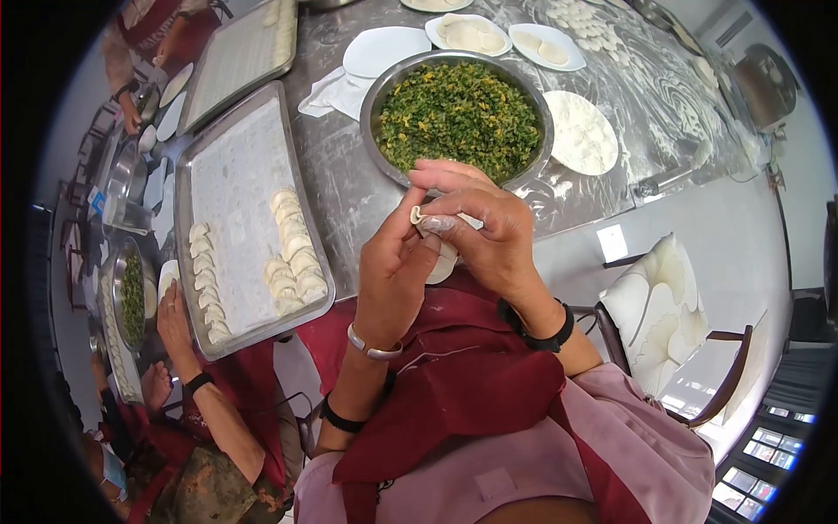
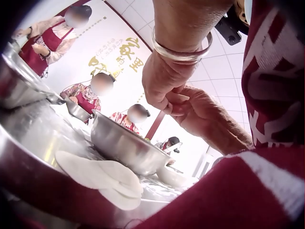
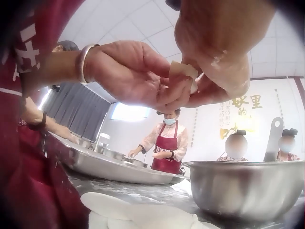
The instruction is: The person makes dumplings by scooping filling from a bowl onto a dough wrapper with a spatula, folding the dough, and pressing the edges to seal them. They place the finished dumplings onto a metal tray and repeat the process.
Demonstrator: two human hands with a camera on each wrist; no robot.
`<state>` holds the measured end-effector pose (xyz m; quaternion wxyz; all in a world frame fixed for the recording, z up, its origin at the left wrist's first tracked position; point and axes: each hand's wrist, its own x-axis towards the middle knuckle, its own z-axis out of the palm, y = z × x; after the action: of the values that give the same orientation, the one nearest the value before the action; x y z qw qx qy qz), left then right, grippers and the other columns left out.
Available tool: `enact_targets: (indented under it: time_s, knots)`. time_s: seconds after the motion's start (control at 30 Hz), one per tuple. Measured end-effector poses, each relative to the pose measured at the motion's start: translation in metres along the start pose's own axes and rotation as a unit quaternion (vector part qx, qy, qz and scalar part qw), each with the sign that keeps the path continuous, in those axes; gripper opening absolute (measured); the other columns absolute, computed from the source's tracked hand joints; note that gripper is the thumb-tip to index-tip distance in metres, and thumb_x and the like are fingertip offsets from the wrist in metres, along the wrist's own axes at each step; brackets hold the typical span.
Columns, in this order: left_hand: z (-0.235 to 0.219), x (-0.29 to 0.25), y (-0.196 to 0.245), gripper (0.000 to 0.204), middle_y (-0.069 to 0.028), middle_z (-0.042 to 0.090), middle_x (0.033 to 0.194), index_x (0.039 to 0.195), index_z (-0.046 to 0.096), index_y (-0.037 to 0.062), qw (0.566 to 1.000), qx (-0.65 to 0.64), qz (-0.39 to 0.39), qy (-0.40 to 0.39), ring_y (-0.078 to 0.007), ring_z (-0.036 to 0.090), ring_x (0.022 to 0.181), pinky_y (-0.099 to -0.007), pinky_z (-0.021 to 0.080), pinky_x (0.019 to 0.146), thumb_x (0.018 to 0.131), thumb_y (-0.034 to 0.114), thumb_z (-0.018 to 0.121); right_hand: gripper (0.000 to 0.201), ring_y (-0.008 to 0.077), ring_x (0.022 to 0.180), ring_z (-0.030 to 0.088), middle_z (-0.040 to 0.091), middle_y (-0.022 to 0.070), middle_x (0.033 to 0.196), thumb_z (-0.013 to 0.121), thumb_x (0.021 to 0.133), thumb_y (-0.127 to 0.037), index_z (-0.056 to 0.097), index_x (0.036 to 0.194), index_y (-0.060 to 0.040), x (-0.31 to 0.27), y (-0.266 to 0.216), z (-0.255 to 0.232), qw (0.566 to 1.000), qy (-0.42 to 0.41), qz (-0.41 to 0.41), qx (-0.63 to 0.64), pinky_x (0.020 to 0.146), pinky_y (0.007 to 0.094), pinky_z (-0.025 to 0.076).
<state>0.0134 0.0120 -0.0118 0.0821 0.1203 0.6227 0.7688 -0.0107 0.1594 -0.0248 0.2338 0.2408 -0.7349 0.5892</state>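
In the head view a small dough piece (image 1: pixel 419 215) is pinched between the fingers of both hands, just in front of a steel bowl of chopped green and yellow filling (image 1: pixel 458 118). The left hand (image 1: pixel 393 271) grips it from the left, thumb bent against it. Floury fingertips of the right hand (image 1: pixel 489 223) hold its other side. The right wrist view shows the pale dough (image 3: pixel 183 70) between the left hand (image 3: pixel 138 74) and the right hand (image 3: pixel 214 62). Flat dough wrappers (image 2: pixel 102 176) lie at the table edge below the hands. What is inside the dough is hidden.
A metal tray (image 1: pixel 236 166) with rows of folded dumplings (image 1: pixel 297 253) stands to the left. Plates of wrappers (image 1: pixel 471 35) and a plate of flour (image 1: pixel 580 131) surround the bowl. Another person's hand (image 1: pixel 173 323) is beside the tray; a chair (image 1: pixel 655 306) stands right.
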Motion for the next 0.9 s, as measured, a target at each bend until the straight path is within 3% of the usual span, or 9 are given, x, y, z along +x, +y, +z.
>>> enact_targets:
  time_s: [0.1, 0.2, 0.3, 0.4, 0.6, 0.7, 0.9]
  knots:
    - [-0.004, 0.0, 0.003, 0.057, -0.0167, 0.057, 0.129, 0.148, 0.029, -0.0069, 1.0, -0.005, -0.016, -0.019, -0.0166, 0.059, 0.114, -0.028, 0.05, 0.093, 0.095, -0.005, 0.047, 0.023, 0.0324, 0.12, 0.059, 0.069, 0.0136, 0.118, 0.074, 0.075, 0.0, 0.071, 0.097, -0.0026, 0.0, 0.002, -0.005, 0.998, -0.033, -0.014, -0.044, 0.095, 0.0394, 0.049]
    - [-0.007, -0.001, 0.0, 0.06, -0.0171, 0.057, 0.128, 0.149, 0.028, -0.0062, 0.998, -0.052, -0.04, -0.023, -0.0173, 0.06, 0.113, -0.0287, 0.05, 0.093, 0.092, -0.008, 0.046, 0.028, 0.0324, 0.125, 0.055, 0.066, 0.014, 0.123, 0.074, 0.074, -0.001, 0.071, 0.102, -0.0023, 0.005, -0.012, -0.006, 0.995, -0.037, 0.093, -0.004, 0.097, 0.0401, 0.048]
    - [-0.008, -0.002, 0.002, 0.062, -0.0169, 0.058, 0.127, 0.149, 0.028, -0.0056, 0.997, -0.05, -0.047, -0.041, -0.0174, 0.061, 0.112, -0.0289, 0.051, 0.092, 0.09, -0.011, 0.046, 0.034, 0.032, 0.129, 0.052, 0.063, 0.0142, 0.128, 0.075, 0.073, -0.003, 0.071, 0.107, -0.0029, 0.011, -0.019, -0.012, 0.99, -0.09, 0.102, 0.046, 0.097, 0.0404, 0.048]
    - [-0.009, -0.001, 0.003, 0.058, -0.0156, 0.06, 0.125, 0.146, 0.032, -0.0061, 0.996, -0.039, -0.025, -0.07, -0.0167, 0.061, 0.111, -0.0283, 0.051, 0.092, 0.09, -0.011, 0.048, 0.031, 0.0331, 0.129, 0.052, 0.066, 0.0138, 0.124, 0.076, 0.071, -0.003, 0.072, 0.102, -0.0031, 0.014, -0.014, -0.012, 0.989, -0.132, 0.058, 0.041, 0.099, 0.041, 0.047]
    - [-0.003, -0.008, 0.008, 0.048, -0.013, 0.063, 0.12, 0.139, 0.041, -0.0076, 0.997, -0.064, -0.037, -0.003, -0.0156, 0.061, 0.11, -0.0272, 0.051, 0.091, 0.093, -0.006, 0.055, 0.02, 0.0349, 0.13, 0.051, 0.069, 0.0138, 0.117, 0.075, 0.07, 0.0, 0.075, 0.09, -0.0023, 0.003, -0.003, -0.007, 0.98, -0.107, 0.08, 0.149, 0.103, 0.0422, 0.044]
    - [-0.004, -0.007, 0.006, 0.048, -0.0123, 0.063, 0.119, 0.138, 0.042, -0.0085, 0.995, -0.092, -0.031, 0.004, -0.0155, 0.061, 0.11, -0.0271, 0.051, 0.091, 0.093, -0.005, 0.057, 0.024, 0.0336, 0.132, 0.049, 0.069, 0.0134, 0.118, 0.074, 0.072, 0.001, 0.075, 0.095, -0.0039, 0.001, 0.004, -0.005, 0.983, -0.114, 0.045, 0.134, 0.101, 0.0412, 0.046]
    - [-0.002, -0.009, 0.002, 0.042, -0.0119, 0.063, 0.118, 0.133, 0.048, -0.0091, 0.989, -0.146, -0.008, 0.025, -0.0155, 0.061, 0.109, -0.0272, 0.05, 0.092, 0.092, -0.006, 0.058, 0.027, 0.0329, 0.134, 0.047, 0.069, 0.0127, 0.118, 0.073, 0.076, -0.001, 0.074, 0.103, -0.0066, 0.003, -0.019, 0.003, 0.978, -0.024, 0.123, 0.165, 0.103, 0.0407, 0.045]
